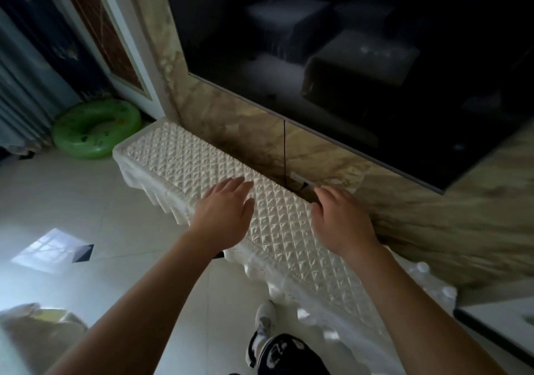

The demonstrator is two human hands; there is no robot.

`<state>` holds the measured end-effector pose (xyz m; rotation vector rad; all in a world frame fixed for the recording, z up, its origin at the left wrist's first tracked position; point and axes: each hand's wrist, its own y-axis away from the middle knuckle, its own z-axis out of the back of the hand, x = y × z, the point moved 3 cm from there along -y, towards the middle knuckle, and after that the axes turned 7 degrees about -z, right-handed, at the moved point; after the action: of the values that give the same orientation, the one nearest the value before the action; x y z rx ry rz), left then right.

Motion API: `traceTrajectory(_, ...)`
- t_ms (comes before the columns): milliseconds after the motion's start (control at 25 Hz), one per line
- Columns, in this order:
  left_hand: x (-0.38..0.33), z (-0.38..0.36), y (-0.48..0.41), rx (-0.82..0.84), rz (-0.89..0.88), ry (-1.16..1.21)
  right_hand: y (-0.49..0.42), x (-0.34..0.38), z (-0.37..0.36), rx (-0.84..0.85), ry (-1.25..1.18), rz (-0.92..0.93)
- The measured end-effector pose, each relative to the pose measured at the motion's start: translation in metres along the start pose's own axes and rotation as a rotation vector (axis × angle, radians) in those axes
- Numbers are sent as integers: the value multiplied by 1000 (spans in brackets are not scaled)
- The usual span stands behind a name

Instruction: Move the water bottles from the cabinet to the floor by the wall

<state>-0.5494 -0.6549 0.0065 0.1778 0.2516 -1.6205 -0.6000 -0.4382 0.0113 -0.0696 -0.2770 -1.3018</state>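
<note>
Over the top of a long cabinet (202, 161) draped in white quilted cloth: two bare hands, palms down. Left hand (224, 204) above the front half of the cabinet top, fingers straight and slightly spread, grasping nothing. Right hand (338, 218) above the cabinet's back edge, close to the wall (231, 114), fingers loosely extended, likewise released and empty. Cannot tell whether either palm touches the cloth.

Toward the cabinet's right end, just past the right forearm and partly hidden by it: water bottles (433, 282), white caps showing through what looks like clear wrap. Appear to run in a row along the cabinet's length, though too little shows to be sure. Lie to the right of both hands, so closest to the right hand. Probably calls for a turn rightward along the cabinet before any grip.

Pale tiled floor (86, 201) in front of the cabinet.
</note>
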Motion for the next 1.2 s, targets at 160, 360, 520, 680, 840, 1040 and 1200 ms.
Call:
traceTrajectory(160, -39, -2, 41, -2, -2, -3, 58, -24, 12, 1, 6, -1)
traceTrajectory(360, -95, -4, 67, -17, -19, 6, 101, -63, 29, -16, 29, -12)
traceTrajectory(520, -146, -12, 74, -12, -21, 7, 121, -108, 40, -36, 31, -24)
traceTrajectory(680, -203, -26, 68, -17, -24, -4, 134, -164, 50, -40, 19, -12)
traceTrajectory(840, -278, -51, 60, 2, -22, 13, 151, -244, 63, -42, 28, -41)
traceTrajectory(1040, -356, -81, 52, -1, -12, 12, 170, -332, 75, -31, 46, -59)
traceTrajectory(1200, -403, -97, 53, 16, -17, 19, 185, -379, 83, -21, 33, -58)
